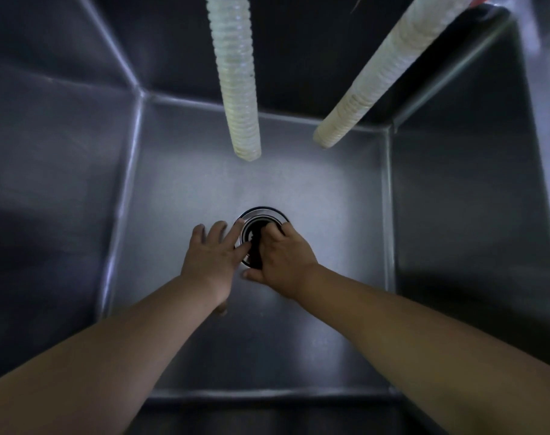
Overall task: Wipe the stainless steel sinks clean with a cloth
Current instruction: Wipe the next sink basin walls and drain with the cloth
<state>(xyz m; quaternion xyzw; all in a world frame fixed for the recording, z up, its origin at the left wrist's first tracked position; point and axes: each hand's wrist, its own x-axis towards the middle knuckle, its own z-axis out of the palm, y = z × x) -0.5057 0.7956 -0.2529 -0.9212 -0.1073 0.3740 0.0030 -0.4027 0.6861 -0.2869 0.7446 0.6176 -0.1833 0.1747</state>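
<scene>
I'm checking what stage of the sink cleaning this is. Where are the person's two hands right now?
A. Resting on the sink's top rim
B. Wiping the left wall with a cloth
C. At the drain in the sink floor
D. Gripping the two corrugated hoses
C: the left hand and right hand both sit at the round drain in the sink floor, and no cloth shows.

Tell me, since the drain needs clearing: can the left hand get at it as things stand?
Probably yes. The left hand already lies flat beside the drain, fingertips at its rim; only the right hand crowds the opening.
</scene>
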